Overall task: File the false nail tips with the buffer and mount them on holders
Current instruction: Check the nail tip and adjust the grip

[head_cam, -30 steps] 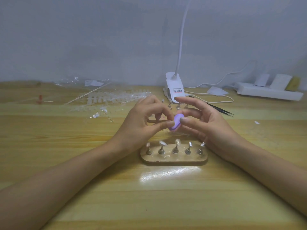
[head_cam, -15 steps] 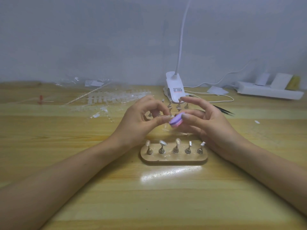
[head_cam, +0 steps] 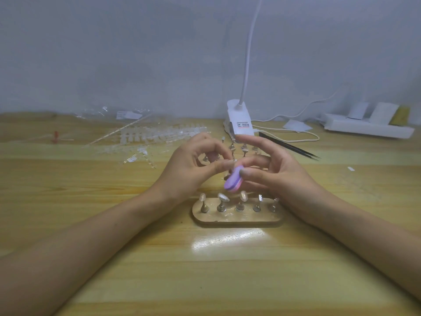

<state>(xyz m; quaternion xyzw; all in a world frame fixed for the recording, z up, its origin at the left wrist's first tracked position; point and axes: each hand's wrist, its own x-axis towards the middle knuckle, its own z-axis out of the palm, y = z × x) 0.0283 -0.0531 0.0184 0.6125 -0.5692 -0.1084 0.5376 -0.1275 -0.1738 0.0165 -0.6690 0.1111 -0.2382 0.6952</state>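
At frame centre, the left hand pinches a tiny nail tip (barely visible) between thumb and curled forefinger, against the top end of the purple-pink buffer. The right hand grips the buffer, forefinger raised. Just below them stands the wooden holder base; clear tip strips lie upper left.

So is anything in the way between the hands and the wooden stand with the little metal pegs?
Nothing on the table. Only the purple-and-pink oval buffer, pinched in the right hand, hangs between the left hand and the oval wooden stand.
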